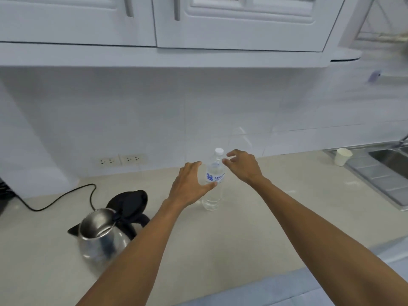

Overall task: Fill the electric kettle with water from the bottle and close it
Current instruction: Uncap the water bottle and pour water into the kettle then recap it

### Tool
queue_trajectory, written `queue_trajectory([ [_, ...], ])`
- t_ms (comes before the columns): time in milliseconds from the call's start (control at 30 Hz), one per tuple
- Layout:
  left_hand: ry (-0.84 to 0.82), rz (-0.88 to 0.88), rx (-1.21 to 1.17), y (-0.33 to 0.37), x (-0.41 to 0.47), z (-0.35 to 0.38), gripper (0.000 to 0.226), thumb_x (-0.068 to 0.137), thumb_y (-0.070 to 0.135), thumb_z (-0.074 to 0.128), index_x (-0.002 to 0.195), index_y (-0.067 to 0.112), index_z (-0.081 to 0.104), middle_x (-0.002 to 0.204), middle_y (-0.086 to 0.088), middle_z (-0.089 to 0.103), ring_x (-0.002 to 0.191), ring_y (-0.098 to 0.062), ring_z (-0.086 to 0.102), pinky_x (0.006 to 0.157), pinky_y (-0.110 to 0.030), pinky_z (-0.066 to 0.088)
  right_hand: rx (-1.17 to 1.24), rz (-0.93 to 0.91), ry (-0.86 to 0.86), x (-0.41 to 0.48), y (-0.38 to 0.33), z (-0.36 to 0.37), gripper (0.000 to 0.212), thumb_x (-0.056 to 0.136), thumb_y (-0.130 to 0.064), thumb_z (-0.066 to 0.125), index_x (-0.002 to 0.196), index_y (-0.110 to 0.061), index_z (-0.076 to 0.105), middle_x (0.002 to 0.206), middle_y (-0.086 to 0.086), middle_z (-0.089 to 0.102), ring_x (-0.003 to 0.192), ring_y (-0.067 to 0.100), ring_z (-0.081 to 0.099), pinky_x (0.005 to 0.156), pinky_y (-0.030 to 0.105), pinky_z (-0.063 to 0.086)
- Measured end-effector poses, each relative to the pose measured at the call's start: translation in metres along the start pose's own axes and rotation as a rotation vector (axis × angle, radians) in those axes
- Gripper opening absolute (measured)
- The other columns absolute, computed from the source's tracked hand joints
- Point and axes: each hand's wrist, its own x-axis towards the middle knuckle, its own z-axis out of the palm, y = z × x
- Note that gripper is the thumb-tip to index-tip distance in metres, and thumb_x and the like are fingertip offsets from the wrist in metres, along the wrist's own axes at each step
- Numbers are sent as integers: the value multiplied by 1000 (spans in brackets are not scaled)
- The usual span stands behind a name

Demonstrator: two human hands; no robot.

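Kettle (103, 237): a rounded body of polished steel is seen, with a black spout, handle and base. The black lid (130, 203) is hinged up and back, so the mouth is left open and a bare metal inside is shown. It is stood near the front edge of the bench (276, 206), toward the left end; a black cord (55, 202) is run from behind it toward the left edge.

Bottle (213, 180): clear plastic, upright, a white cap (219, 151) screwed on, a white label with blue print around the middle. It is placed mid-bench, nearer the back edge, well apart from the kettle. The water level cannot be told.

Left hand (191, 184): fingers spread, curved about the bottle's left side at label height, thumb tip at or against the label; no closed grasp is shown. Right hand (242, 165): fingers loose and parted, fingertips beside the shoulder below the cap, nothing held.

A paper cup (342, 156) is stood beside the steel sink (384, 173) at the right end.
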Motion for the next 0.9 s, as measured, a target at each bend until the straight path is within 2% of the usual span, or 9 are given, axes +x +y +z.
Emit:
queue_trajectory([
  [133,-16,-62,-22,3,37,31,91,87,61,77,157,20,37,157,-2,42,144,-25,42,103,-39,46,-3,-45,-20,36,-1,8,49,90,-53,60,125,-19,66,112,2,77,107,24,68,92,38,54],
  [267,-45,-148,-103,0,67,58,99,81,52,87,157,18,33,157,-4,44,144,-30,43,106,-43,45,-22,-115,-10,56,-3,19,42,88,-54,61,111,-21,74,97,-2,77,92,19,70,75,29,54],
  [400,-42,-252,-278,-8,91,86,96,74,53,92,148,20,40,143,0,58,131,-28,57,104,-46,51,-62,-160,38,64,0,24,41,83,-56,67,95,-17,73,80,-2,71,74,18,66,65,30,53],
  [467,-10,-328,-373,-10,95,99,93,71,55,93,142,21,45,139,4,61,129,-25,59,102,-42,50,-87,-183,47,64,1,27,41,84,-53,68,94,-13,69,79,1,70,72,20,64,64,31,52],
  [533,31,-367,-472,-12,91,113,91,69,51,97,140,22,48,131,9,61,125,-21,60,94,-33,47,-118,-199,32,61,2,30,41,87,-49,65,94,-9,66,79,5,69,73,24,64,63,33,53],
  [633,94,-334,-499,-14,82,124,81,70,48,97,134,22,54,120,16,57,113,-12,59,89,-27,44,-155,-219,24,55,2,28,41,90,-46,61,94,-5,63,79,9,68,73,29,64,65,37,55],
  [733,100,-285,-488,-18,74,120,74,69,53,96,124,23,58,122,17,66,110,-8,62,86,-26,47,-187,-243,18,43,-3,24,41,92,-44,60,95,-4,61,81,11,68,75,32,63,65,37,54],
  [800,85,-279,-490,-19,68,113,74,64,60,96,118,28,58,117,15,72,110,-12,68,86,-30,55,-217,-259,1,33,-11,19,42,93,-44,60,98,-2,61,83,14,68,77,34,63,66,38,54],
  [900,80,-248,-521,-20,55,100,73,57,68,94,111,31,61,110,16,74,109,-11,70,94,-39,59,-271,-277,15,19,-28,8,44,93,-46,59,98,-2,62,80,12,62,75,34,60,61,34,47],
])
